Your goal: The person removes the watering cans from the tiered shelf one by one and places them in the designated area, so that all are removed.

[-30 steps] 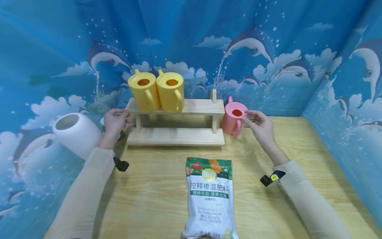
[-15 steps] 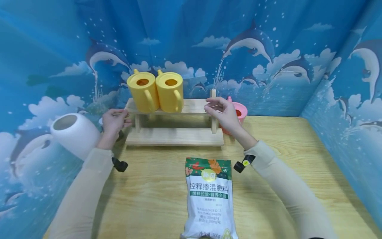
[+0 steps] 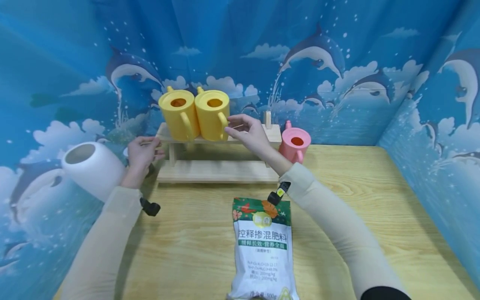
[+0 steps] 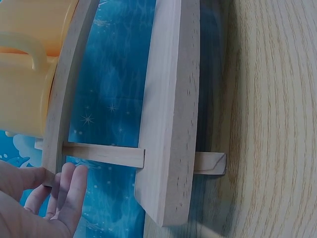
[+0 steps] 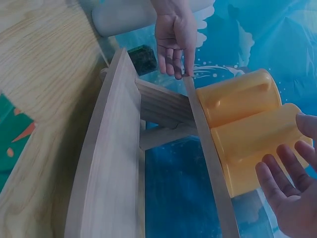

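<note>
Open gap between shelf boards [image 3: 217, 171], yellow pitchers [image 3: 208, 123] blocking above

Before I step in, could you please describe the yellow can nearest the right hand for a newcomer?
On the table stands a two-tier wooden shelf. Toward the left of its upper board, a left yellow can and a right yellow can stand side by side. Yours is the latter, set apart from its twin by the right hand at its handle.

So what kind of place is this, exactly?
Probably a screened-off tabletop workspace with a gardening theme: tall blue dolphin-print sheeting rises behind a flat pale-yellow wood-grain table, where a rectangular white-and-green pouch labelled as fertilizer lies.
</note>
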Motion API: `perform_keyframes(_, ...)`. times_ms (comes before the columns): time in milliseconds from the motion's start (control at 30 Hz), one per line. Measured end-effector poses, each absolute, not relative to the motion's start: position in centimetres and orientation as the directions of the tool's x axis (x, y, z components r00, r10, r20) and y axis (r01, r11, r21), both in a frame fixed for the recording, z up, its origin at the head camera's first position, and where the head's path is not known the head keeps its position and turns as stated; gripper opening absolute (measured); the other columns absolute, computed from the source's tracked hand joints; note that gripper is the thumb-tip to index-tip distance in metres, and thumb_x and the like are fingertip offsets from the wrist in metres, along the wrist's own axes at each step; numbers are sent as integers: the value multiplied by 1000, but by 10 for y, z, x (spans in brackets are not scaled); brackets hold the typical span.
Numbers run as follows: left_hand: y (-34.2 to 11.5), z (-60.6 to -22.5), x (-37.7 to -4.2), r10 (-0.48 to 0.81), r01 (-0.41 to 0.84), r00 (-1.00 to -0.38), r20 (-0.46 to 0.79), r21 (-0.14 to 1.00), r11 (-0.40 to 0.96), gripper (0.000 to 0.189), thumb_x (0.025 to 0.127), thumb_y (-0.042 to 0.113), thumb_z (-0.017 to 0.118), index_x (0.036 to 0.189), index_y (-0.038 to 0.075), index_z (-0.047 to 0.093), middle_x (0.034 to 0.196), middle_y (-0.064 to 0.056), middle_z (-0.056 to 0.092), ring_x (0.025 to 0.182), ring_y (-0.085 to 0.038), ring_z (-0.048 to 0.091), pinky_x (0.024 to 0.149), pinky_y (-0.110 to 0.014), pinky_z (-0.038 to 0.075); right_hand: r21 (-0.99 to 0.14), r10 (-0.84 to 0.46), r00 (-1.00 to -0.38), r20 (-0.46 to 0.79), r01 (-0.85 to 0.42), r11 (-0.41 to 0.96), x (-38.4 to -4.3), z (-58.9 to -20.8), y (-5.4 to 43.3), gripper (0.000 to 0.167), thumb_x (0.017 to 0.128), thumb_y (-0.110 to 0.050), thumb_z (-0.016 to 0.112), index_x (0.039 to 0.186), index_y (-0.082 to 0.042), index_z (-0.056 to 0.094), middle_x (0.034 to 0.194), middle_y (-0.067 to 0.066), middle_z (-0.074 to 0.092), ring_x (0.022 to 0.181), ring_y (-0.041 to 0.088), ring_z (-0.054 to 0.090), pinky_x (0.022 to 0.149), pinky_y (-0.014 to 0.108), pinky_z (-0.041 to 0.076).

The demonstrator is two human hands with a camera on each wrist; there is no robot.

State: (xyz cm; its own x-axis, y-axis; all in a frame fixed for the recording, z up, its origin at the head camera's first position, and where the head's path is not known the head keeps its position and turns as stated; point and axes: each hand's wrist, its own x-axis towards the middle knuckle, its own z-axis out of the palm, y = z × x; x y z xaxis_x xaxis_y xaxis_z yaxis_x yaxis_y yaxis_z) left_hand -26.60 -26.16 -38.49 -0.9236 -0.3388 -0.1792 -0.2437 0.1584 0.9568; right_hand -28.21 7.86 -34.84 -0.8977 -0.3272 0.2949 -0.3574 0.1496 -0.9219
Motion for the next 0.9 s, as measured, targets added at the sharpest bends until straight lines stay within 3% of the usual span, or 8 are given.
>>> perform_keyframes(100,-261,-385,-265,-336,-237,-926,-173,959,159,50,109,31,58,148,1,52,94,10,66,70,-1,73,81,-23,69,-928,-328,-899,289,-347,136,-284,-348,73,38,101,-17,74,135,-3,66,126,19,71,108,27,70,98,58,64)
perform_keyframes(167,-261,-385,-265,-334,-232,-927,-170,961,153,51,109,31,58,149,0,51,89,12,65,68,0,72,81,-23,69,-930,-334,-900,280,-341,140,-285,-349,70,37,101,-17,74,134,-3,67,126,18,71,106,26,71,98,60,64)
perform_keyframes(400,-262,-386,-265,-341,-228,-925,-169,963,142,44,109,29,59,143,3,55,86,13,66,66,-1,72,83,-27,70,-934,-359,-899,250,-321,154,-287,-348,66,33,101,-16,74,131,-4,69,125,16,72,103,22,72,87,39,70)
perform_keyframes(567,-262,-386,-266,-339,-233,-924,-174,962,144,46,108,31,59,144,3,55,87,13,66,68,-2,73,77,-23,70,-939,-359,-901,242,-311,147,-284,-347,74,32,100,-15,75,129,-3,69,124,17,71,104,24,73,93,50,69)
perform_keyframes(900,-263,-386,-264,-322,-231,-931,-174,962,147,47,109,33,59,145,4,54,93,10,68,72,-4,74,84,-28,70,-946,-345,-912,221,-286,151,-269,-340,106,32,101,-16,74,131,-5,69,119,13,72,103,22,74,88,40,71)
